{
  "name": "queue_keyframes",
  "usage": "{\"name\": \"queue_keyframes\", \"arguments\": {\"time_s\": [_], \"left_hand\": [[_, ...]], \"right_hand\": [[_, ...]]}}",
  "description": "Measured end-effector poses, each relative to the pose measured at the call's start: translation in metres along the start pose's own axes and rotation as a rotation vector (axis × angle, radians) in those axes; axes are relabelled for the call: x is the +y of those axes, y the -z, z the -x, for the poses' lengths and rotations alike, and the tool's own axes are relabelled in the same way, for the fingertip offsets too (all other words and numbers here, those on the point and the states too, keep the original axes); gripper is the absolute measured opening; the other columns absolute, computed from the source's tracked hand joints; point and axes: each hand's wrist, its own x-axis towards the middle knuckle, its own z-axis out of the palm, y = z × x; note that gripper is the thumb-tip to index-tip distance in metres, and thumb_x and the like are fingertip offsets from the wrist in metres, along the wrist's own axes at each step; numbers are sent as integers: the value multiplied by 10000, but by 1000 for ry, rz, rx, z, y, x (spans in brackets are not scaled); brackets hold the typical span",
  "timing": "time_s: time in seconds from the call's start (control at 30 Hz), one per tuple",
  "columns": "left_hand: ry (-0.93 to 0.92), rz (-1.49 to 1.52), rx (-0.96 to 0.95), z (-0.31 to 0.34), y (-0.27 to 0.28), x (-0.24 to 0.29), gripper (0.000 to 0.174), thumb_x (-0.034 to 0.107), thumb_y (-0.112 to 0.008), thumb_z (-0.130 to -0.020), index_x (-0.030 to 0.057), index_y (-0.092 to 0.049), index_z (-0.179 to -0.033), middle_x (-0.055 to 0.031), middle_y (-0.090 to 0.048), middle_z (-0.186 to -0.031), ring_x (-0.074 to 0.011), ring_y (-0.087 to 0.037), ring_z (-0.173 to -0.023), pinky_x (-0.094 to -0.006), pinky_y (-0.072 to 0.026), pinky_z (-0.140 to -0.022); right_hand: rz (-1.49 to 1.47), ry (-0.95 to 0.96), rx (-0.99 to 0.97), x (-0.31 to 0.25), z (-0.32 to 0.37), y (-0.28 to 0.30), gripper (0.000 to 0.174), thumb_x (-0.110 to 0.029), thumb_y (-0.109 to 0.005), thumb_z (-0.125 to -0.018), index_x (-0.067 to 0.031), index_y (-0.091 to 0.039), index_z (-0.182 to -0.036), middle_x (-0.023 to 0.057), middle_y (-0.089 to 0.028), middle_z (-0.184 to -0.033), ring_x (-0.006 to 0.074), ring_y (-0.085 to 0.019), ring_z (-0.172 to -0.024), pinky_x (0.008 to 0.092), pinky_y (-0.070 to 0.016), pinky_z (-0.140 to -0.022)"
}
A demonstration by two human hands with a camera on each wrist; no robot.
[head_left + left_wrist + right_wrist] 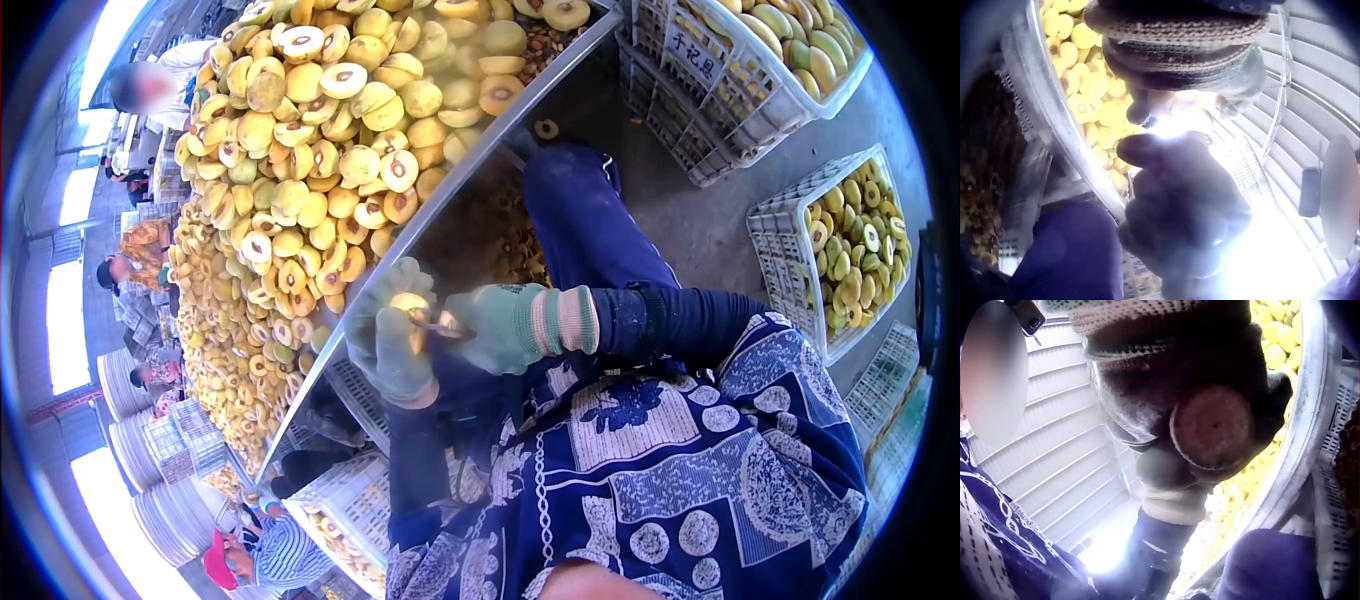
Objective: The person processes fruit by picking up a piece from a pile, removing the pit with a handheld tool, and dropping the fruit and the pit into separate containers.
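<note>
Head view: left grip (388, 335) closed on fruit (408, 302), right grip (505, 325) round handle (1212, 428); metal rim (442, 205), crates (722, 80) near.

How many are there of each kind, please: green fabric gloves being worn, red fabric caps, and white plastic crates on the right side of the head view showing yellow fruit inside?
Green fabric gloves: 2
Red fabric cap: 1
White plastic crates with yellow fruit: 2
Total: 5
</note>
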Motion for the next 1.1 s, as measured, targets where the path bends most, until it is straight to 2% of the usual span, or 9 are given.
{"name": "queue_keyframes", "arguments": {"time_s": [0.03, 0.1, 0.2, 0.33, 0.4, 0.63, 0.73, 1.0, 1.1], "left_hand": [[88, 125, 9, 1, 2, -2, 501, 364, -645, -859, -27, -563, -1162, -216, -639, -1065, -305, -647, -862, -396, -549, -748], [145, 158, 64, 5, 1, -8, 512, 376, -637, -862, -10, -560, -1189, -229, -620, -1110, -319, -642, -873, -404, -546, -763], [209, 254, 145, 8, -2, -15, 544, 426, -608, -869, -4, -553, -1198, -232, -591, -1154, -339, -630, -908, -429, -530, -804], [157, 128, 154, 8, -9, -12, 521, 414, -594, -877, -13, -563, -1174, -229, -611, -1108, -328, -634, -893, -415, -530, -789], [150, 112, 151, 8, -11, -10, 508, 404, -588, -884, -17, -565, -1167, -228, -614, -1101, -324, -635, -887, -412, -530, -786], [242, 142, 221, 10, -10, -14, 507, 369, -575, -904, -60, -523, -1169, -231, -605, -1082, -299, -621, -887, -394, -522, -798], [223, 123, 259, 9, -15, -14, 495, 358, -574, -904, -63, -535, -1161, -225, -614, -1064, -289, -625, -871, -382, -528, -780], [232, 20, 426, 10, -24, -14, 344, 258, -560, -916, -34, -611, -1090, -180, -646, -1002, -240, -643, -777, -330, -543, -695], [167, 32, 511, 12, -30, -22, 346, 265, -550, -921, -31, -611, -1091, -180, -647, -995, -237, -643, -781, -330, -545, -697]], "right_hand": [[-3, 1, 0, 7, -3, -1, 251, -259, -511, -908, -72, -560, -1067, 19, -634, -883, 198, -628, -768, 340, -505, -714], [-1753, -213, -625, 43, -24, -4, 282, -253, -520, -898, -61, -559, -1100, 41, -645, -902, 194, -634, -770, 322, -493, -771], [-2040, -595, -994, 100, -53, 7, 255, -224, -517, -914, -51, -558, -1098, 38, -646, -958, 179, -627, -808, 314, -499, -795], [-2027, -564, -1239, 111, -58, 5, 260, -213, -505, -921, -33, -548, -1102, 93, -643, -988, 219, -626, -866, 332, -497, -812], [-1859, -210, -1017, 69, -40, 2, 224, -198, -486, -928, -30, -564, -1054, 114, -635, -1013, 246, -617, -904, 362, -491, -781], [-1997, -284, -1206, 92, -51, -3, 238, -197, -469, -942, -45, -614, -1054, 30, -628, -1013, 194, -601, -885, 335, -489, -803], [-1762, -161, -983, 53, -34, -6, 262, -219, -507, -914, -34, -611, -1069, 77, -636, -997, 220, -616, -877, 336, -488, -793], [-2021, -584, -1217, 81, -57, 0, 320, -260, -480, -934, -61, -509, -1182, 115, -625, -997, 244, -619, -893, 355, -499, -768], [-2002, -281, -1013, 49, -44, -2, 312, -244, -477, -925, -77, -502, -1188, 119, -625, -1029, 257, -618, -947, 339, -486, -814]]}}
